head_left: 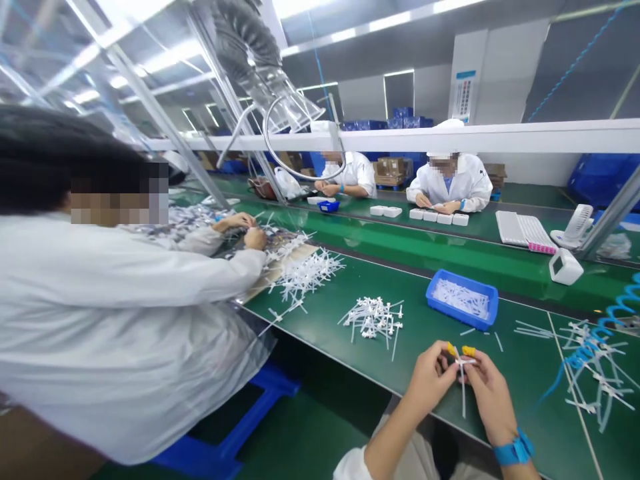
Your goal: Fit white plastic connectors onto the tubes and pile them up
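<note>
Close to the table's front edge, my left hand (434,375) and my right hand (487,387) meet, both pinching one small white plastic piece with thin strips (463,388). One pale strip hangs down between the hands. Yellow covers sit on a fingertip of each hand, and a blue band (515,450) circles my right wrist. Beyond my hands stands a blue tray (434,305) filled with small translucent white strips. A pile of similar white pieces (373,317) lies to the left of it, while more pieces with strips (600,380) are scattered on the right.
A co-worker in a white coat (100,320) sits at my left beside a larger heap of white pieces (307,273). Across the green conveyor (380,250), two people handle small parts. A coiled blue hose (600,327) crosses the table's right side. A white box-shaped device (566,267) stands behind.
</note>
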Action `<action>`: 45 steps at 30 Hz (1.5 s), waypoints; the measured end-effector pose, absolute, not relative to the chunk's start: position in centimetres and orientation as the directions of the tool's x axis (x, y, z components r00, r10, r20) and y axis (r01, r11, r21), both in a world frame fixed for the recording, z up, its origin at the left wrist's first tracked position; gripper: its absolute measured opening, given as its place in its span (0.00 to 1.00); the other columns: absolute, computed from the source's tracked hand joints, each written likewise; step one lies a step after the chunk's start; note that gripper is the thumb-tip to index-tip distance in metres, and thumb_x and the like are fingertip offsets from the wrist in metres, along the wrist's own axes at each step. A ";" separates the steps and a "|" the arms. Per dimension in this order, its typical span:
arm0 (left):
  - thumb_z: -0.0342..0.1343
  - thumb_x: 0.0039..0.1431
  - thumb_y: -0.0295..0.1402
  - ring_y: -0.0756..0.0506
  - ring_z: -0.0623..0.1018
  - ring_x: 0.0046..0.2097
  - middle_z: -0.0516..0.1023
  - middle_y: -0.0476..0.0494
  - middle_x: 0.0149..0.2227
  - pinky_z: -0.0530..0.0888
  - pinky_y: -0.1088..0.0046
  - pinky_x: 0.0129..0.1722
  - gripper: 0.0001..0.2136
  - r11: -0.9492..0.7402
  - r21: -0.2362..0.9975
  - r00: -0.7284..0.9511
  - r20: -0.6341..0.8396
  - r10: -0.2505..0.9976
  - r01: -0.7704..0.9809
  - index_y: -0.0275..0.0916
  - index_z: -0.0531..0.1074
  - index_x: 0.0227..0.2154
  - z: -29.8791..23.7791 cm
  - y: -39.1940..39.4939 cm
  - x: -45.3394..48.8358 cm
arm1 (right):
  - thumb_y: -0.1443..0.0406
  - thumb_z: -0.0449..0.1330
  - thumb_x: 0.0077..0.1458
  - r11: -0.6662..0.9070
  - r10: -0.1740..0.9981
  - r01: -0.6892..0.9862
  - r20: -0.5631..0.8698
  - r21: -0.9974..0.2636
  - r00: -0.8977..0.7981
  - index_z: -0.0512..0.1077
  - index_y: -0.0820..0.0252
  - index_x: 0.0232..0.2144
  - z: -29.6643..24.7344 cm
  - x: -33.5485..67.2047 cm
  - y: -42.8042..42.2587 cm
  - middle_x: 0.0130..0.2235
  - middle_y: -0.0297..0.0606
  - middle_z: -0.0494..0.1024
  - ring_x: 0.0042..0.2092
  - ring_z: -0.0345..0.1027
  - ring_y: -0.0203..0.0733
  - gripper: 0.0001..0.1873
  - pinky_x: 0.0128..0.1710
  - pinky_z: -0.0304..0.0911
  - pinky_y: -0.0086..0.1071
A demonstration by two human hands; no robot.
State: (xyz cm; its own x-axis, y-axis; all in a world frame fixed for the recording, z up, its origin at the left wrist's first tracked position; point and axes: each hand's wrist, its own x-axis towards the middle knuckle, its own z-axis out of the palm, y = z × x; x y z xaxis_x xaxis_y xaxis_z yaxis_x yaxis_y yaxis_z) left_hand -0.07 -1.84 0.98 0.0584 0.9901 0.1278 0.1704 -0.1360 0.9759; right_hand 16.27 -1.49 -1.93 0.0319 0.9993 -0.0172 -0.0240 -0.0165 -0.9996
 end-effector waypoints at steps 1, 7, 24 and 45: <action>0.63 0.62 0.33 0.51 0.69 0.28 0.72 0.52 0.29 0.63 0.77 0.29 0.09 -0.138 0.976 0.069 0.128 0.989 0.166 0.37 0.77 0.43 1.1 -1.9 -0.1 | 0.44 0.68 0.57 -0.015 1.000 -0.021 -0.015 -1.000 0.010 0.80 0.57 0.48 -1.9 16.2 -1.5 0.45 0.47 0.86 0.43 0.82 0.55 0.27 0.44 0.81 0.45; 0.63 0.61 0.32 0.51 0.70 0.29 0.76 0.48 0.34 0.64 0.77 0.29 0.09 -0.196 0.957 0.116 0.174 0.978 0.214 0.38 0.80 0.44 1.3 -2.3 -0.2 | 0.42 0.66 0.60 -0.004 0.999 0.008 -0.004 -1.000 -0.038 0.81 0.57 0.46 -1.8 16.6 -1.9 0.43 0.45 0.85 0.39 0.81 0.52 0.27 0.42 0.80 0.43; 0.61 0.66 0.36 0.48 0.77 0.34 0.82 0.47 0.35 0.71 0.75 0.35 0.07 -0.206 0.935 0.135 0.173 0.976 0.288 0.39 0.76 0.40 1.5 -2.8 -0.7 | 0.51 0.62 0.64 0.002 0.998 -0.030 0.003 -1.000 -0.058 0.77 0.56 0.45 -1.0 15.4 -2.8 0.40 0.41 0.85 0.38 0.81 0.45 0.17 0.39 0.79 0.36; 0.64 0.68 0.37 0.46 0.80 0.37 0.80 0.44 0.35 0.75 0.74 0.38 0.09 -0.199 0.952 0.106 0.179 0.978 0.231 0.38 0.80 0.34 1.2 -2.7 -1.2 | 0.44 0.74 0.52 -0.140 0.989 -0.158 -0.145 -0.977 0.021 0.82 0.59 0.35 0.5 15.4 -3.3 0.33 0.42 0.85 0.34 0.81 0.46 0.24 0.38 0.76 0.37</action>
State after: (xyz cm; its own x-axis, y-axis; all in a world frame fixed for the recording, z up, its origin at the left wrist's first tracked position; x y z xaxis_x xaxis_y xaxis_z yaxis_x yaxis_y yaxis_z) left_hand -1.15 -2.68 1.24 0.1056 0.9782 0.1788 0.2314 -0.1990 0.9523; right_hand 15.40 -3.32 0.51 0.0210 0.9892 -0.1451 -0.1578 -0.1401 -0.9775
